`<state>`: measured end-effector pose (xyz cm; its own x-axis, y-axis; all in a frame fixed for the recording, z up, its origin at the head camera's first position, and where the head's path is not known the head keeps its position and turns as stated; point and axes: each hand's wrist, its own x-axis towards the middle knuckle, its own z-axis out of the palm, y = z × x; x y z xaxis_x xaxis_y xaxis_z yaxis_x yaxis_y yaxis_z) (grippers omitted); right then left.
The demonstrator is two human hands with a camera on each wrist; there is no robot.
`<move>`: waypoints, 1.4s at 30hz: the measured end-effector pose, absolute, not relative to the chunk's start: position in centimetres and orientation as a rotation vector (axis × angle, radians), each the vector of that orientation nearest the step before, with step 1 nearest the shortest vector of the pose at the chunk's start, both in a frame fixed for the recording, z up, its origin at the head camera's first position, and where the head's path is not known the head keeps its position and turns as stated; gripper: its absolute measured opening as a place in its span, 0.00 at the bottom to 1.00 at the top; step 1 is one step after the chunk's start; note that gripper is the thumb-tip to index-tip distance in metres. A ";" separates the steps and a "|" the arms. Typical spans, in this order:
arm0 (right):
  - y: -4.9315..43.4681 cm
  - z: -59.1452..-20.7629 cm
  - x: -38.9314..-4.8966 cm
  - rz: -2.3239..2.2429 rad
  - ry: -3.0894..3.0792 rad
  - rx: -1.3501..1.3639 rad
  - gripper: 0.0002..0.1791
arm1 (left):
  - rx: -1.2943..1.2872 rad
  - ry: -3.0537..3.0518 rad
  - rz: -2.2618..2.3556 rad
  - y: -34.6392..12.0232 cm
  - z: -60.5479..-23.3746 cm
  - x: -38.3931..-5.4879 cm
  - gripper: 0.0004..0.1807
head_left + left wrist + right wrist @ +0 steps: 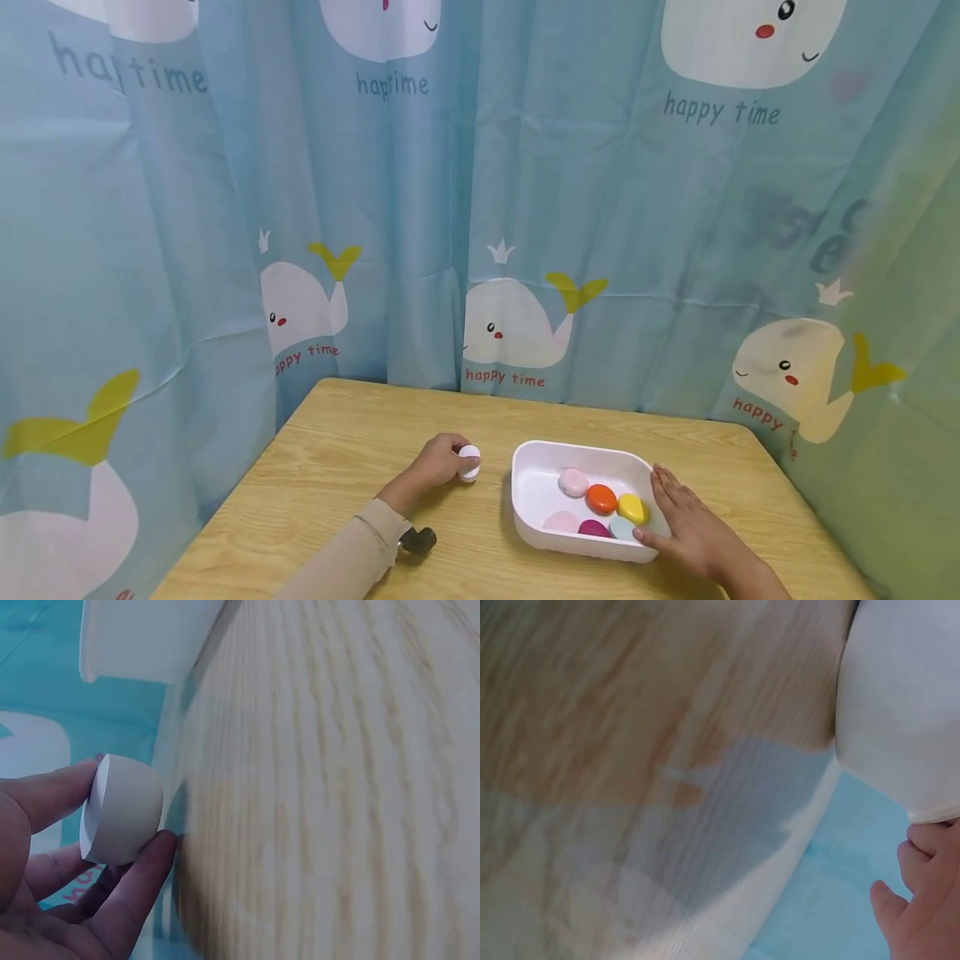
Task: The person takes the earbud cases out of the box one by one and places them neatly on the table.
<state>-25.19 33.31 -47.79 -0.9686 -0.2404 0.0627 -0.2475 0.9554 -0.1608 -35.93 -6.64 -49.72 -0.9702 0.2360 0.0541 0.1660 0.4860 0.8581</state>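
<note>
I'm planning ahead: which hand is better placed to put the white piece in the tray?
Probably the left hand: its fingers pinch the white piece beside the tray. The right hand touches the tray's right side.

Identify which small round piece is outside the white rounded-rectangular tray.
The plain white domed piece, pinched by the left hand; the six visible coloured round pieces lie inside the white tray.

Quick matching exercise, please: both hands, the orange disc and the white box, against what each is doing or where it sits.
1. left hand
2. right hand
3. orange disc
4. white box

A. stands on the table
B. lies beside the yellow disc
C. pinches a white disc
D. touches the box's rim

Pairs: 1-C, 2-D, 3-B, 4-A
</note>
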 end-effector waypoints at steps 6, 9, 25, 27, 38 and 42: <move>33.5 -47.6 -25.2 0.261 -3.069 0.392 0.52 | 0.340 2.675 1.481 -6.2 -49.7 -36.0 0.13; 33.5 -47.6 -25.3 0.267 -3.071 0.395 0.51 | 0.348 2.706 1.449 -6.1 -49.7 -36.1 0.12; 33.6 -47.8 -25.6 0.268 -3.065 0.394 0.51 | 0.269 2.781 1.366 -5.8 -50.2 -36.1 0.14; 33.7 -47.9 -25.5 0.269 -3.062 0.392 0.51 | 0.273 2.789 1.360 -5.8 -50.2 -36.1 0.14; 33.3 -47.7 -25.4 0.286 -3.047 0.417 0.50 | 0.313 2.812 1.334 -6.2 -50.5 -36.2 0.15; 33.3 -47.7 -25.3 0.291 -3.062 0.406 0.50 | 0.334 2.820 1.306 -6.2 -50.3 -36.1 0.15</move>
